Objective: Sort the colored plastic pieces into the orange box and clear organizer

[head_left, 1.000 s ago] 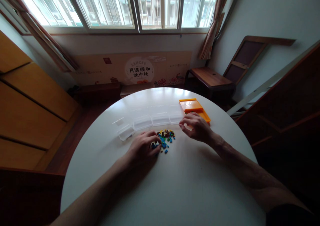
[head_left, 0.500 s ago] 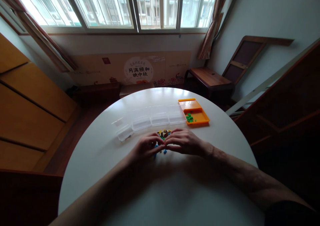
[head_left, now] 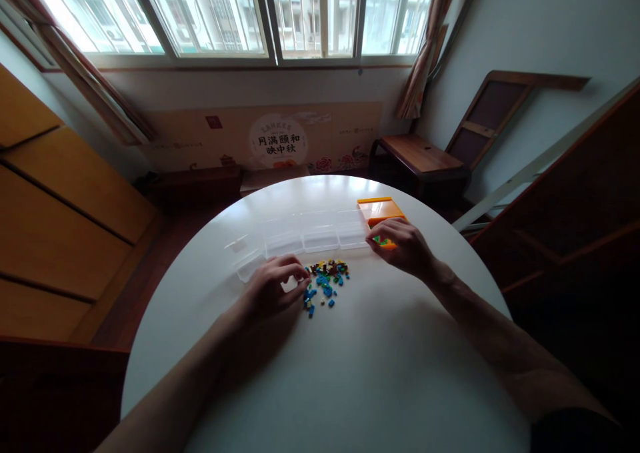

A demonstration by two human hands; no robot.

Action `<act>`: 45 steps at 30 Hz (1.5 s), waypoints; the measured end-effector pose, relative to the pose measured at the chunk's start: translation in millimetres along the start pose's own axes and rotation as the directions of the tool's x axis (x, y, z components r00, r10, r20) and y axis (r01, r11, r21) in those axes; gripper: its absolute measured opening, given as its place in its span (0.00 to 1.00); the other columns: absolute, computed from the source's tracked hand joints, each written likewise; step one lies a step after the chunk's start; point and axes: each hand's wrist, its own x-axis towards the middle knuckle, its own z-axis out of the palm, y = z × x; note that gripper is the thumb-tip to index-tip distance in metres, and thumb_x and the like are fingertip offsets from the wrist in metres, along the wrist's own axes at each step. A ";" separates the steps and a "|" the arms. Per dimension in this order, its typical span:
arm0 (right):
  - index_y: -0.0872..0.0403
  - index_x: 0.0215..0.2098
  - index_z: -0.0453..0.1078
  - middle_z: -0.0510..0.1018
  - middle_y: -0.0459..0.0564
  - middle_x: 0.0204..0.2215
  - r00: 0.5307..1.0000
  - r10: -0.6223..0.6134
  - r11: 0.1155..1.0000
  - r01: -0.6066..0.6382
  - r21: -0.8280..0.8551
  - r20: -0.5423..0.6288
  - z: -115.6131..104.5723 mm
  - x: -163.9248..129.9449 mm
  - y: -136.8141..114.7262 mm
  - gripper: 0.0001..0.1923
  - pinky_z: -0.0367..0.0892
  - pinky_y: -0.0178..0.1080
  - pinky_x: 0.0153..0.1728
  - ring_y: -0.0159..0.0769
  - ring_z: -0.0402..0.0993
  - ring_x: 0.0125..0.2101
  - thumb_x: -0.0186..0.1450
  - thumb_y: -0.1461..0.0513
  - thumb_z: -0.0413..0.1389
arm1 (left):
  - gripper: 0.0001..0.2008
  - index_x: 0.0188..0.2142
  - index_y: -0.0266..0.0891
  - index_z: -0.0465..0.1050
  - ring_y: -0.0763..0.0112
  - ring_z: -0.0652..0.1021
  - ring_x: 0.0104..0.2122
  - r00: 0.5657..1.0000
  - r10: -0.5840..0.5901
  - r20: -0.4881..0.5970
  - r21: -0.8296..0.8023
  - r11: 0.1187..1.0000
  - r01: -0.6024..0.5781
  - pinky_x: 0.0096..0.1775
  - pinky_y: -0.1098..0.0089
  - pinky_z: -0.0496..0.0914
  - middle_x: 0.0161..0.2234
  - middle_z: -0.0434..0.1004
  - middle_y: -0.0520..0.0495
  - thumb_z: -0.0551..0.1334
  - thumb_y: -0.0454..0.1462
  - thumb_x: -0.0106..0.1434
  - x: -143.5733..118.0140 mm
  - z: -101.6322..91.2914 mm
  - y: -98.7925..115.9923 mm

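On the white table [head_left: 350, 373] the left hand [head_left: 270, 286] rests with fingers curled, fingertips just beside a pile of small coloured bricks [head_left: 325, 281]; whether it pinches one I cannot tell. Farther off, the right hand [head_left: 403, 246] hovers over the orange tray [head_left: 380, 209], fingers bent, beside clear boxes [head_left: 310, 236].

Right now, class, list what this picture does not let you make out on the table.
Head view only:
- Orange tray: its near half and contents are hidden by the right hand.
- Left hand: whether its fingers pinch anything is hidden.
- Small bricks: too small for shapes.
- Clear boxes: contents unclear.
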 end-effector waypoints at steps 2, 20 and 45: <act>0.49 0.37 0.78 0.86 0.47 0.35 0.998 0.056 0.997 -0.055 -0.060 0.010 -1.5 -1.9 13.8 0.06 0.74 0.46 0.51 0.42 0.84 0.39 0.73 0.64 0.62 | 0.06 0.38 0.42 0.83 0.68 0.80 0.36 1.000 0.006 0.016 0.052 0.999 -0.007 0.42 0.66 0.73 0.37 0.83 0.47 0.67 0.38 0.72 -2.2 -2.1 -2.8; 0.50 0.33 0.77 0.84 0.48 0.30 0.995 0.065 0.996 -0.060 -0.068 0.075 9.9 -5.0 9.7 0.09 0.73 0.46 0.49 0.42 0.80 0.34 0.74 0.61 0.61 | 0.06 0.37 0.44 0.85 0.70 0.79 0.33 0.990 -0.089 0.109 -0.030 0.995 0.093 0.39 0.69 0.72 0.37 0.83 0.49 0.69 0.40 0.70 0.7 0.9 6.5; 0.49 0.34 0.76 0.82 0.45 0.29 0.977 -0.158 0.980 0.138 0.146 0.141 21.8 -3.2 -22.4 0.10 0.74 0.47 0.54 0.37 0.76 0.30 0.75 0.63 0.59 | 0.03 0.36 0.45 0.83 0.69 0.78 0.33 0.991 -0.120 0.059 0.056 0.992 0.117 0.40 0.67 0.70 0.35 0.81 0.51 0.72 0.40 0.67 3.0 8.9 16.8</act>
